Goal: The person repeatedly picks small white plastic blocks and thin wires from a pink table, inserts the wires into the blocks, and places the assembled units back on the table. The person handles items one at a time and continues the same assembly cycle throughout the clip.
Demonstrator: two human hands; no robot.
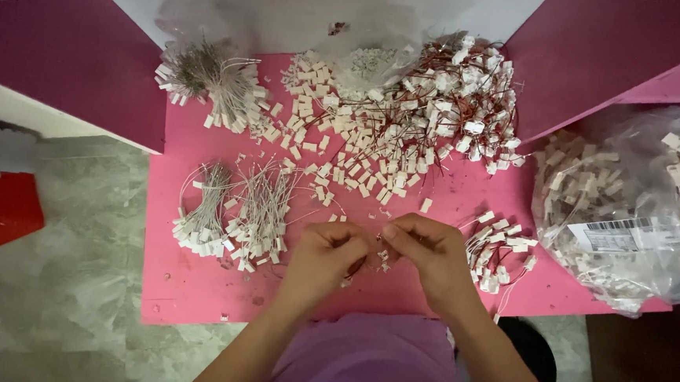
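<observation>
- Left hand and right hand meet at the near-middle of the pink table, fingertips pinched together on a small white connector with thin wires held between them, just above the tabletop.
- Which fingers carry the grip: can't tell, part is too small.
- Just right of the right hand: small pile of white connectors with red wires, near the wrist.
- Left of the left hand: two bundles of white-wire connectors, lying flat, side by side, wires fanned away from the person.
- Mid table: loose scatter of white connector housings, spread wide.
- Behind that, right: big tangled heap of red-wired connectors.
- Far left: another white-wire bundle, hanging over the table corner.
- Far centre: clear plastic bag of tiny white parts, touching the scatter.
- Right edge: large clear bag of wired connectors, white label on it, overhanging the table's right side.
</observation>
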